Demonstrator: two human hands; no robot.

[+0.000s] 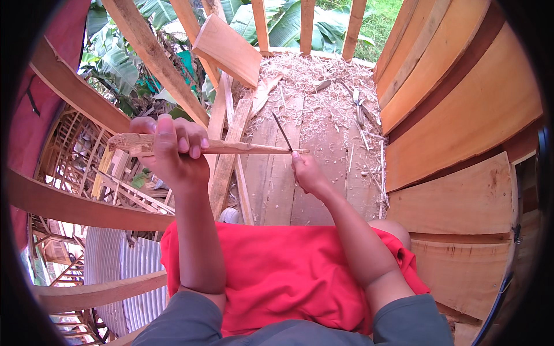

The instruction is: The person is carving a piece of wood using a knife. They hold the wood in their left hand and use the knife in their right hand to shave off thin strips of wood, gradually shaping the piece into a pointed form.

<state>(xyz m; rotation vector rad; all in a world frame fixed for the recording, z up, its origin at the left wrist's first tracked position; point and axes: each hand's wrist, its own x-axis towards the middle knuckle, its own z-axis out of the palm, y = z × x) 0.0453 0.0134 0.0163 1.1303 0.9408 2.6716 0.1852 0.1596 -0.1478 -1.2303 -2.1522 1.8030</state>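
My left hand [178, 151] is wrapped round a roughly carved wooden stick [242, 147], near its thick left end. The stick lies level above my lap and tapers to a thin tip at the right. At that thin end, my right hand [310, 173] is closed round a knife. The dark narrow knife blade [282, 131] points up and away to the left, crossing the stick near its tip. The knife's handle is hidden in my right fist.
Wood shavings [323, 72] cover the far plank floor [277, 179], where a small tool [359, 106] lies. A wide board [228, 51] leans on the slatted railing at the far left. Wooden planks [456, 109] wall the right side. Red cloth [277, 271] covers my lap.
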